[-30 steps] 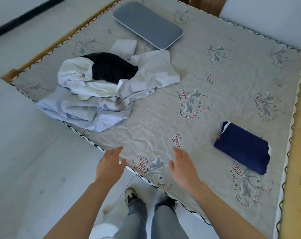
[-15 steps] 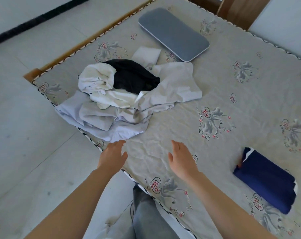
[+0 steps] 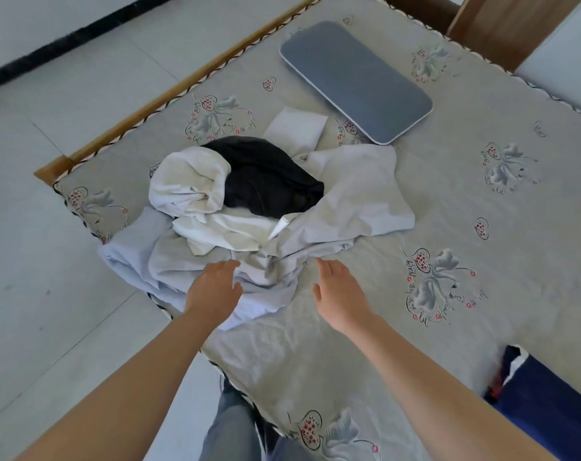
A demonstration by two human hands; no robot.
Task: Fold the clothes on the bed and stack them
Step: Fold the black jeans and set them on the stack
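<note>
- The pale tiled floor lies out past the left hand, beyond the wooden edge of the bed.
- The pale lilac crumpled shirt spreads at the bed's near-left corner, under and just beyond the left hand.
- The left hand reaches forward with fingers straight and loosely spread, holding nothing; it lies over the lilac cloth, though I cannot tell whether it touches.
- The cream-white rumpled garment sits farther out from the left hand, on top of the heap.
- The black bunched garment lies beyond the gap between the two hands, touching the cream one.
- A small white folded cloth rests just past the black garment.
- The right hand is likewise flat and empty, fingers straight, over the grey flower-printed bedsheet just beside the heap's edge.
- A grey-white wrinkled shirt stretches out beyond the right hand.
- A flat grey rounded-rectangle pad lies far beyond the right hand.
- The navy blue folded garment sits well apart, near the right forearm.
</note>
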